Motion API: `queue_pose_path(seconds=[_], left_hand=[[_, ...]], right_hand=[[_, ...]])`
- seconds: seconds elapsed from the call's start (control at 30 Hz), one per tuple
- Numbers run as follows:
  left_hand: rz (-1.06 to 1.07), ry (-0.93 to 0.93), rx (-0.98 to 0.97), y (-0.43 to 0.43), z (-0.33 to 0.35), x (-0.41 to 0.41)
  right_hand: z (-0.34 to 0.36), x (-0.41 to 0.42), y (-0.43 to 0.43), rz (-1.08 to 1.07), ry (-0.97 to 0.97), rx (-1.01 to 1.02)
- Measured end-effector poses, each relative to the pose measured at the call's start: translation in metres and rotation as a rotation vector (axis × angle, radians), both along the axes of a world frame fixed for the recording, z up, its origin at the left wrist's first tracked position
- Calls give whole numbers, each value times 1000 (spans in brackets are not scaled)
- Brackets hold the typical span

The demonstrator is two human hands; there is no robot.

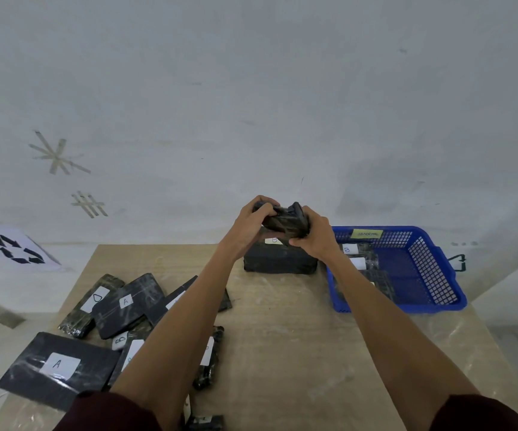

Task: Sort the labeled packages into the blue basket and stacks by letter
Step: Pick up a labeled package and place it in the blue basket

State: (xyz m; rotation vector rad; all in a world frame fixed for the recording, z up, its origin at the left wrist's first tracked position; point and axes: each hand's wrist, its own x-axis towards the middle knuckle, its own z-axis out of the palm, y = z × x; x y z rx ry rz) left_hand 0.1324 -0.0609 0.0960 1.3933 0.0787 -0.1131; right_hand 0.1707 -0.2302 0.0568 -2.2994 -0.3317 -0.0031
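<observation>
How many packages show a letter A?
2. One big flat package lies near-left on the table; one smaller package sits farther back in the pile. The left arm covers other labels, so more may be hidden.

Bare tabletop (282, 321) between loose packages (120, 309) and basket (431, 293)

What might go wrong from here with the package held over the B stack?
No label shows on the held package, gripped by left hand and right hand; it may be missorted onto the B stack.
That stack sits at the far edge of the table; a nudge might push it off.
</observation>
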Motion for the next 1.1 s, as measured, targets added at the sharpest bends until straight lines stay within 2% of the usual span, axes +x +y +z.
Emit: queue_pose_path(seconds=[0.4, 0.7, 0.8, 1.0, 1.1], left_hand=[[-50, 15, -2, -3, -5, -1], [-25, 0, 103, -6, 5, -7], [2, 29, 117, -6, 4, -4], [118, 22, 123, -12, -5, -4], [223, 20, 112, -11, -13, -3]], right_hand=[[-3, 1, -10, 0, 27, 7], [-4, 3, -13, 21, 77, -74], [-8, 2, -15, 20, 79, -169], [-2, 5, -11, 7, -101, -479], [0, 5, -10, 29, -150, -460]])
